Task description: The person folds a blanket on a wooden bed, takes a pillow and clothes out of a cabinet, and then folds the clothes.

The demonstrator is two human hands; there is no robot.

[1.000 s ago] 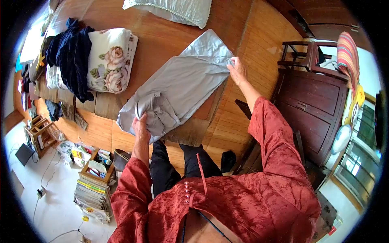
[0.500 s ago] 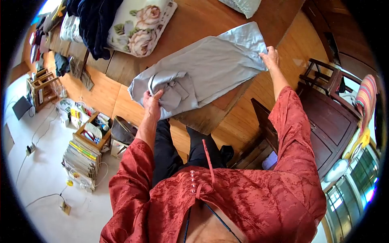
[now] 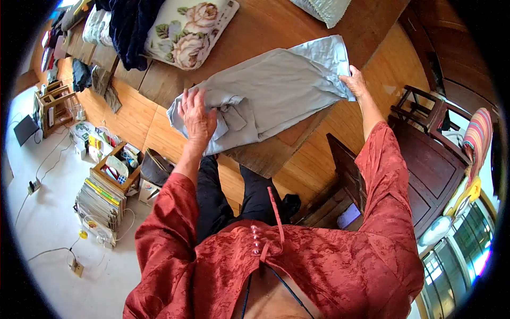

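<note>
A light grey garment [image 3: 281, 87] lies folded lengthwise over the wooden table's near corner, with a bunched part near its left end. My left hand [image 3: 198, 117] rests over that left end, fingers spread and palm down. At the other end, my right hand [image 3: 355, 84] pinches the pale edge of the garment between thumb and fingers.
Up the table [image 3: 164, 81] are a folded floral blanket [image 3: 188, 32], a dark blue cloth [image 3: 130, 34] and a pale cushion [image 3: 326, 10]. Stacked papers [image 3: 98, 204] and a wooden box [image 3: 118, 167] stand lower left. A dark wooden cabinet [image 3: 419, 170] is at right.
My left hand has let go of the bunched part and opened over the left end. My right hand still holds its end. The view has shifted, so the table things appear further up and right.
</note>
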